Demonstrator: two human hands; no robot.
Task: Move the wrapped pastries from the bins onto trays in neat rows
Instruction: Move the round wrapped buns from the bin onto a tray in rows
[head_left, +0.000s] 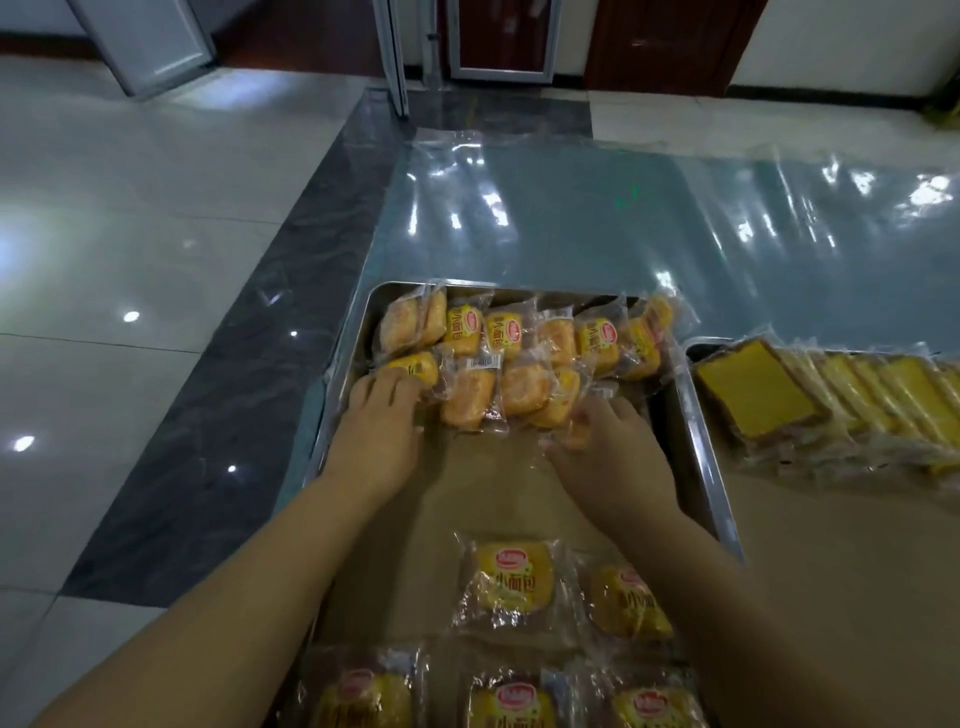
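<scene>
Metal tray (696, 415), rectangular, lined with brown paper (483, 483); raised rim visible along far, left and right edges.

Far rows of wrapped pastries (524, 353): packed across the tray's far end, two uneven rows, packets tilted and overlapping, outermost ones pressed against the far rim and both side walls. No free room at that end.

Middle band of paper: bare, between the far rows and the near packets; open space for both forearms.

Near wrapped pastries (514, 582): flat, label up, well apart from the far rows; more at the bottom edge, partly cut off.

Left hand (379, 436): palm down, fingers spread, tips resting on the leftmost packet of the second row, just inside the left rim. Grip apart, clamped on nothing.

Right hand (618, 457): at the right end of the second row, fingers curled about a packet (574, 434); grip closed on it.

Second tray (698, 347): just beside the first, right side, holding flat yellow cake slices (831, 395) in overlapping rows.

Clear plastic sheet (623, 223): spread beyond both trays, wrinkled, glossy.

Tiled floor (130, 234): left, open.
</scene>
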